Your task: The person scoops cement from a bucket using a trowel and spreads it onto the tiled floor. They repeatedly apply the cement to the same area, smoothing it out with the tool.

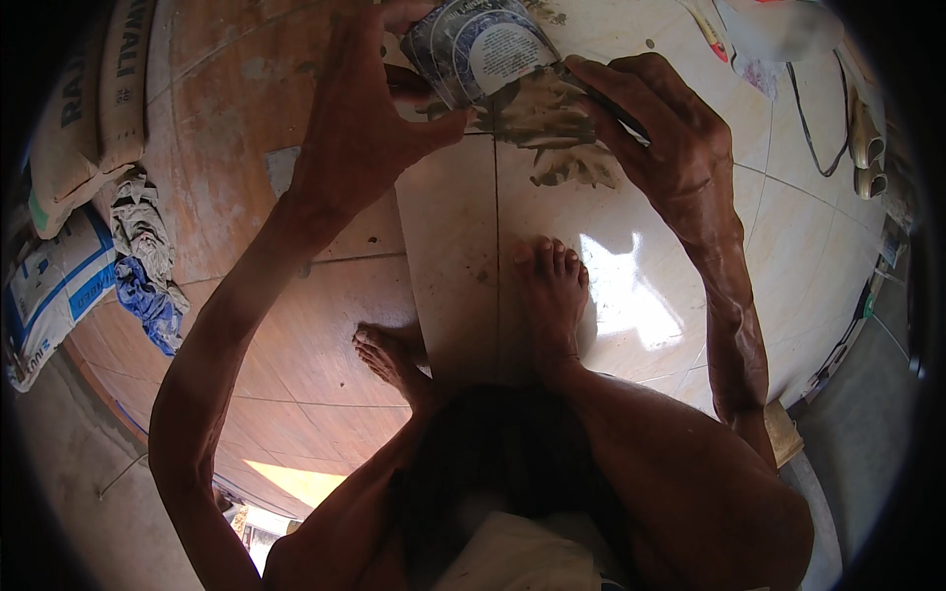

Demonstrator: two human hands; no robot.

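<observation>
At the top of the view, my left hand is closed around one side of a blue-grey printed packet with a white arched panel. Its thumb lies by the packet's lower edge. My right hand is on the other side, fingers bent, fingertips close to the packet's lower right corner. A dark, thin edge shows under those fingers, but I cannot make out what it is. Below the packet, wet grey-brown smears spread over the pale tile floor, between my two hands.
Brown printed sacks, a blue-and-white bag and crumpled wrapping lie at the left. A red-tipped brush, a dark cord loop and sandals are at the far right. My bare feet stand on the tiles.
</observation>
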